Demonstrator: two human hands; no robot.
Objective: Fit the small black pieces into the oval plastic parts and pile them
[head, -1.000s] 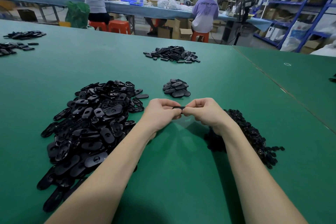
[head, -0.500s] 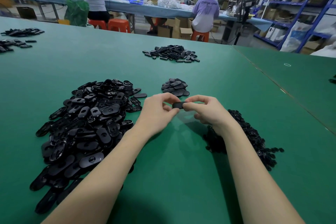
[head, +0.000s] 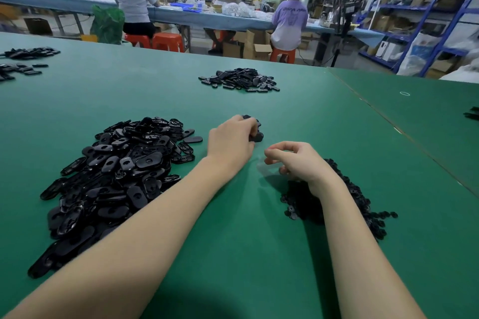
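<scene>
Right hand: nearest, hovering above the heap of small black pieces; fingers loosely curled, grasping nothing visible.
Change: half a second ago both hands pinched one oval part between them; now they have parted, so that fitting looks finished.
Left hand: has carried the fitted part forward to the small finished pile; fingers curled down over it, the hand hiding whether the part is released.
Meaning: one more part joins the pile; the next likely calls for a fresh piece and a fresh oval.
Supply: one large heap of oval plastic parts at left on the green counter, too many to count.
Farther: another pile mid-counter, two smaller scatters far left.
Background: three seated people at a long bench.
</scene>
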